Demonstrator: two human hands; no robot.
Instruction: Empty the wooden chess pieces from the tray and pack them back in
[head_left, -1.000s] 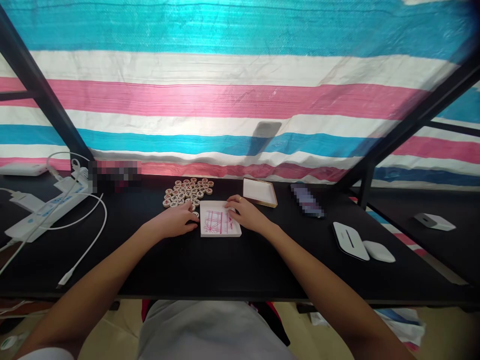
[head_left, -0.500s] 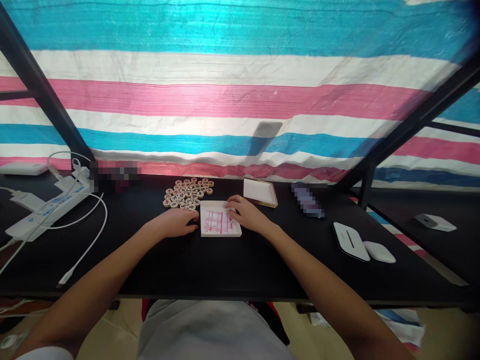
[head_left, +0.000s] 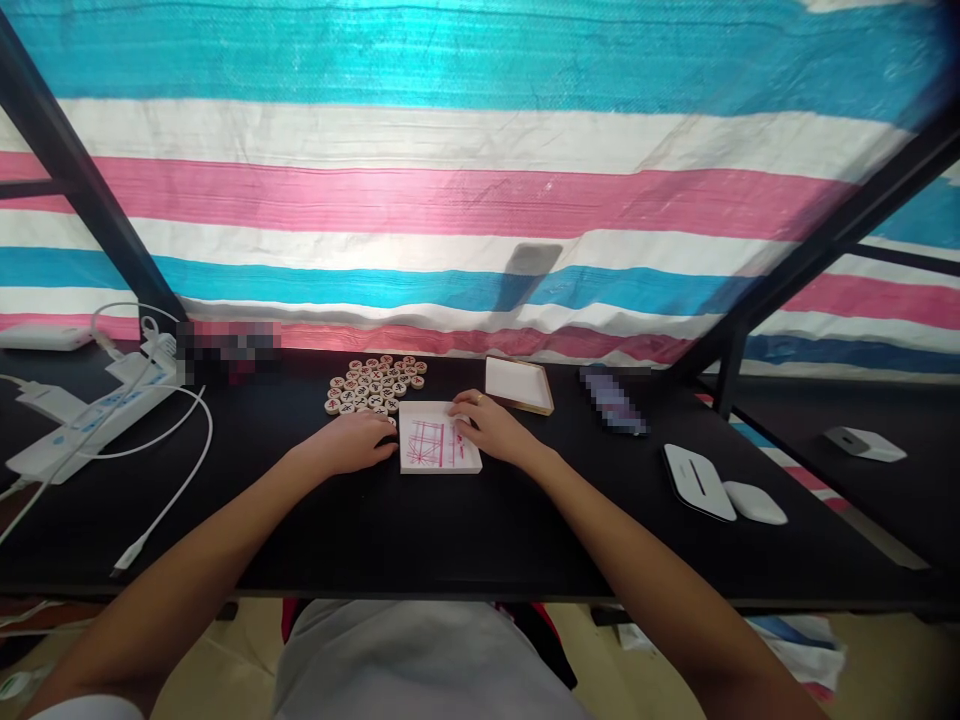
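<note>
A shallow white box (head_left: 420,465) with pink line drawings on its inside lies in front of me. My right hand (head_left: 499,430) holds its far right corner, some fingers over the rim and others inside. Just left of the box, my left hand (head_left: 349,443) rests low with thumb and fingers apart. Its fingertips are beside a round xiangqi piece (head_left: 391,422) near the box's left wall; their contact with it is partly hidden. Several more wooden xiangqi pieces (head_left: 375,383), marked in red or black, lie face up in a cluster beyond that hand.
The box lid (head_left: 519,382) lies inside up behind the box. A blurred phone-like object (head_left: 613,400) is to its right, then a white flat device (head_left: 699,482) and a white mouse (head_left: 756,503). Cables and a white power strip (head_left: 90,430) occupy the left of the black table (head_left: 442,550).
The fingers of my left hand have shifted slightly, and a piece now shows at their tips by the box. My right hand stays on the box corner.
</note>
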